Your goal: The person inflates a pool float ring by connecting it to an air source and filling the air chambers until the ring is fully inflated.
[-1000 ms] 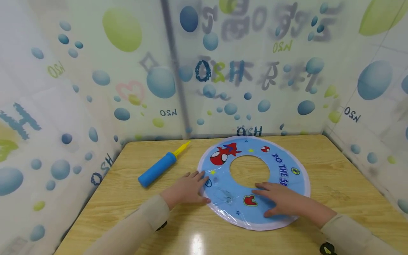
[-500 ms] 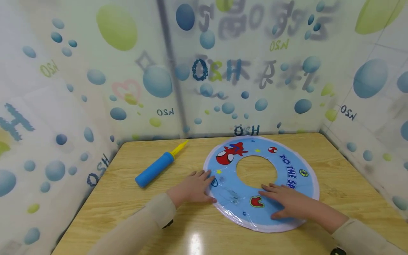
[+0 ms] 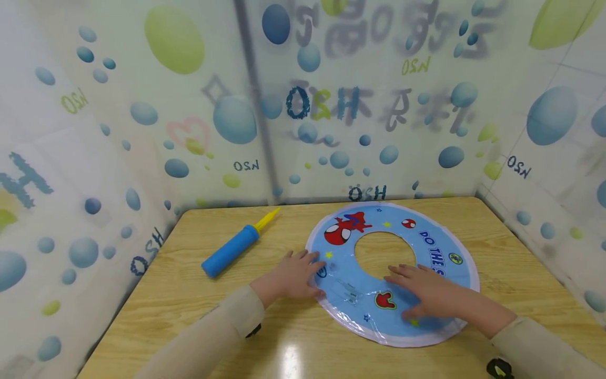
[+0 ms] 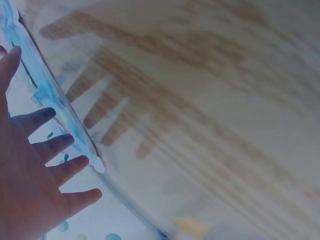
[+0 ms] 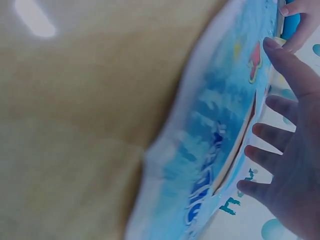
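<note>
A flat, deflated swim ring (image 3: pixel 352 263), light blue with a white rim and red cartoon spider prints, lies on the wooden table. My left hand (image 3: pixel 293 275) is at its left edge, fingers spread and fingertips over the rim. Over the ring's front right part is my right hand (image 3: pixel 428 292), its straight fingers reaching the centre hole. In the left wrist view the left hand (image 4: pixel 35 175) has its fingers apart beside the ring's edge (image 4: pixel 42 75). The right wrist view shows the right hand (image 5: pixel 300 145) with fingers extended close over the ring (image 5: pixel 210 125).
A blue hand pump (image 3: pixel 232 251) with a yellow nozzle lies left of the ring, pointing toward the back edge. Bubble-patterned curtains (image 3: pixel 203 131) enclose the table (image 3: pixel 165 310) at the back and both sides.
The swim ring has slid a little to the right across the table, both hands moving along with it. A yellow star print now shows by my right thumb. The pump stays in its place.
</note>
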The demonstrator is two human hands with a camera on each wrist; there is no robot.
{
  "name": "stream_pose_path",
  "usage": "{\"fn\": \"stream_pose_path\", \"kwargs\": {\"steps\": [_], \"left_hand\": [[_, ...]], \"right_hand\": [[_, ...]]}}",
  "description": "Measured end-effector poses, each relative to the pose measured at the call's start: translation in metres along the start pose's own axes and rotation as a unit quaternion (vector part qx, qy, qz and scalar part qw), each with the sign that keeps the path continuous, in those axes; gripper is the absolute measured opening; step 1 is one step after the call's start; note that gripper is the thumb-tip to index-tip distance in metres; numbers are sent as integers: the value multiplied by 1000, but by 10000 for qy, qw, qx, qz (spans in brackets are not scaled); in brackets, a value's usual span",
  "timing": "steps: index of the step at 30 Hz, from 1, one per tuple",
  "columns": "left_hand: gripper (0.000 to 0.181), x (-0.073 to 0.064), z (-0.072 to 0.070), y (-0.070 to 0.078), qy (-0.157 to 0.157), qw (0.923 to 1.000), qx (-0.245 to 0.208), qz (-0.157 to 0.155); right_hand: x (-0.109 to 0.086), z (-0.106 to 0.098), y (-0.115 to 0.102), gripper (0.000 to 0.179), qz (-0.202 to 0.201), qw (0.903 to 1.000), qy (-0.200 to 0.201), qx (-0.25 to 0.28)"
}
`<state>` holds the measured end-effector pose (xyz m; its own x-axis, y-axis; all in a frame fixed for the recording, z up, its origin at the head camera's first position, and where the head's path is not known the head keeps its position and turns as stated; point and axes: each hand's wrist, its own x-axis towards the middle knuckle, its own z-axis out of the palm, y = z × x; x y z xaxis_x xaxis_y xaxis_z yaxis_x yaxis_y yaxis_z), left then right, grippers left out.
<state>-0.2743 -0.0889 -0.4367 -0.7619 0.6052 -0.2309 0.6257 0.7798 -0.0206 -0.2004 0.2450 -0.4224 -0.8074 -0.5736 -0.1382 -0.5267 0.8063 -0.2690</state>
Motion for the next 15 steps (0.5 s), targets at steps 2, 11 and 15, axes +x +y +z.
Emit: {"fn": "stream_pose_path", "kwargs": {"steps": [2,11,15], "left_hand": [[78,0,-3,1,87,10000,47,5],[62,6,-14,3,371,9993,31,68],[59,11,-17,1,347,9991,-201,139]], "right_hand": [[6,-4,0,81,-105,9999,92,-74],[46,-7,-4,84,-173,9995,16,-280],[64,-8,-6,85,-253,9993,6,-273]]}}
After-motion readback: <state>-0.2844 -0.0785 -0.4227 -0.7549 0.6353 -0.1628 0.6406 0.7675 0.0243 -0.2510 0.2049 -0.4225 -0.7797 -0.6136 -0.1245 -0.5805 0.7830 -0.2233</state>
